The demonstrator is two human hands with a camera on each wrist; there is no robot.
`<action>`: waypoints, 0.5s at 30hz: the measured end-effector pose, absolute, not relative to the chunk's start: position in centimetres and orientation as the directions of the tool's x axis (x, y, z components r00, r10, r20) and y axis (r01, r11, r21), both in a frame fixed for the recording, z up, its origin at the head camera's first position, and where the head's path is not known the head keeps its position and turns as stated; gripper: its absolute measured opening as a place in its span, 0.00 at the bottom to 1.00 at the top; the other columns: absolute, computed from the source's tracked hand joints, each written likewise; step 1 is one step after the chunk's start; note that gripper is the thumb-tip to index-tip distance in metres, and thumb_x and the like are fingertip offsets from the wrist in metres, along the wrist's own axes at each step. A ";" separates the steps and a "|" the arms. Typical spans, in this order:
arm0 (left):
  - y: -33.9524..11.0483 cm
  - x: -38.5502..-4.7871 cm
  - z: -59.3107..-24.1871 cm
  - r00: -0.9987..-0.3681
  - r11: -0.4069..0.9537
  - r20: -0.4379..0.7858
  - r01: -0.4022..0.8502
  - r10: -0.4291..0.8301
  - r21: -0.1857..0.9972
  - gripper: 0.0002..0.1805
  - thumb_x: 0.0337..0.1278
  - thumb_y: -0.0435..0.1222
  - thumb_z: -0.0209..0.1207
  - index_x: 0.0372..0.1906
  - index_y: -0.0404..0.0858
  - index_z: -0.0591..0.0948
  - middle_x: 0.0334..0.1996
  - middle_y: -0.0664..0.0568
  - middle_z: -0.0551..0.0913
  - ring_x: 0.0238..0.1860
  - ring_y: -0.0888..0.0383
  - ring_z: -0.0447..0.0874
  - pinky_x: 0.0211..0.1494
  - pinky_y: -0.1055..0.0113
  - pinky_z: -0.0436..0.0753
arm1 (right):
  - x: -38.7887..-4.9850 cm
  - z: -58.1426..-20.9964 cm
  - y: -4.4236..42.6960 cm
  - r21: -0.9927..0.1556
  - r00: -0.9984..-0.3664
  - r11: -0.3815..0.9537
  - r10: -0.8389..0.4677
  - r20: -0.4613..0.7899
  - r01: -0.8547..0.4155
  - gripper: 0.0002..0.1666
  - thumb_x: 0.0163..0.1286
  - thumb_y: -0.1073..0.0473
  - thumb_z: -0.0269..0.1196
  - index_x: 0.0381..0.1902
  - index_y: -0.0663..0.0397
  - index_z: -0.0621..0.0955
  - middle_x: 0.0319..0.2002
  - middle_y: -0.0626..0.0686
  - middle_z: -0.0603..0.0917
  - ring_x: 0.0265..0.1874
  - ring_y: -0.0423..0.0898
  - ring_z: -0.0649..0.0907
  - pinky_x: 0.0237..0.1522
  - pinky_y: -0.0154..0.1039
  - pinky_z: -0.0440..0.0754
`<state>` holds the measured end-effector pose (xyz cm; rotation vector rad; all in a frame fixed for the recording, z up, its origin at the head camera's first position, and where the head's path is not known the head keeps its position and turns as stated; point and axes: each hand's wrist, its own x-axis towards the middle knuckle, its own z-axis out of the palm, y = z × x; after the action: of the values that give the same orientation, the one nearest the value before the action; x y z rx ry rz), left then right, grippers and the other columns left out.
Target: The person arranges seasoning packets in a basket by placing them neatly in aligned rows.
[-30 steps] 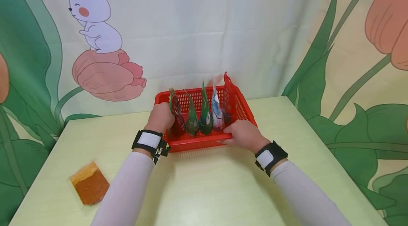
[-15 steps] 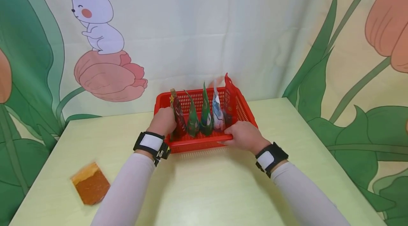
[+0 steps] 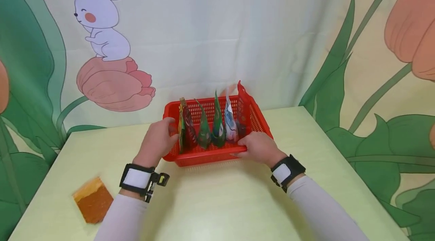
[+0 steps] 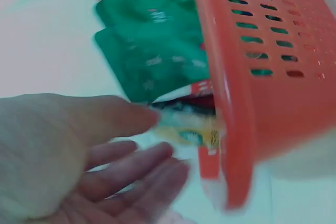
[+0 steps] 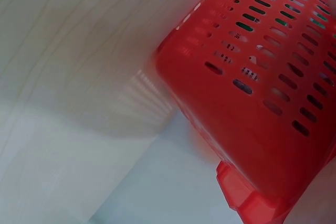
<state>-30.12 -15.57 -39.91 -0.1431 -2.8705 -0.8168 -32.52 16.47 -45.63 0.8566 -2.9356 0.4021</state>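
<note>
A red perforated basket (image 3: 204, 157) stands on the table against the backdrop, with several pouches upright in a row inside it. Leftmost is a thin yellow-green packet (image 3: 181, 131), beside a dark red pouch (image 3: 189, 127). My left hand (image 3: 155, 142) is at the basket's left end, its fingers loosely bent and apart. In the left wrist view, the thumb lies close to the yellow packet (image 4: 184, 129); whether they touch, I cannot tell. My right hand (image 3: 261, 146) grips the front rim near the right corner, thumb on top; the right wrist view shows only the basket's outside (image 5: 226, 108).
Further along the row are green pouches (image 3: 204, 133), a blue-white pouch (image 3: 230, 124) and a tall red pouch (image 3: 242, 110). A flat orange-brown packet (image 3: 93, 200) lies on the table at front left. A printed cloth backdrop (image 3: 190, 37) rises behind the basket.
My left hand has let go of the yellow-green packet and drawn out leftward from the basket, its fingers spreading. The packet now shows upright at the left end. My right hand keeps hold of the rim.
</note>
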 end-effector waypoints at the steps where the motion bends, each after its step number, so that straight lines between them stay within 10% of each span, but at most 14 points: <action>1: -16.1 -29.5 -40.1 -0.976 0.841 0.216 0.133 0.020 0.524 0.24 0.64 0.33 0.65 0.62 0.31 0.76 0.44 0.37 0.86 0.40 0.45 0.84 0.43 0.53 0.90 | -32.5 -45.6 16.5 -0.229 -0.844 0.813 -0.521 0.127 -0.536 0.12 0.62 0.42 0.74 0.29 0.41 0.88 0.19 0.38 0.81 0.23 0.39 0.78 0.34 0.35 0.77; 8: -21.8 -26.3 -42.8 -0.924 0.878 0.329 -0.016 -0.196 0.478 0.13 0.69 0.35 0.54 0.49 0.29 0.80 0.30 0.39 0.81 0.28 0.47 0.75 0.26 0.62 0.75 | -32.8 -46.0 16.7 -0.216 -0.845 0.817 -0.520 0.128 -0.535 0.12 0.62 0.43 0.74 0.34 0.42 0.90 0.22 0.38 0.83 0.26 0.39 0.78 0.36 0.34 0.77; 15: -28.9 -23.1 -45.5 -0.982 0.926 -0.027 -0.184 -0.185 0.329 0.15 0.62 0.33 0.57 0.42 0.21 0.77 0.33 0.31 0.82 0.31 0.43 0.79 0.32 0.52 0.80 | -32.7 -46.2 16.5 -0.215 -0.848 0.821 -0.513 0.132 -0.529 0.11 0.61 0.43 0.74 0.30 0.40 0.88 0.19 0.38 0.80 0.24 0.39 0.78 0.34 0.34 0.76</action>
<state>-23.09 -28.92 -45.47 0.2952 -3.0787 -0.5259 -32.73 16.49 -46.16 0.8401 -2.9326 0.3771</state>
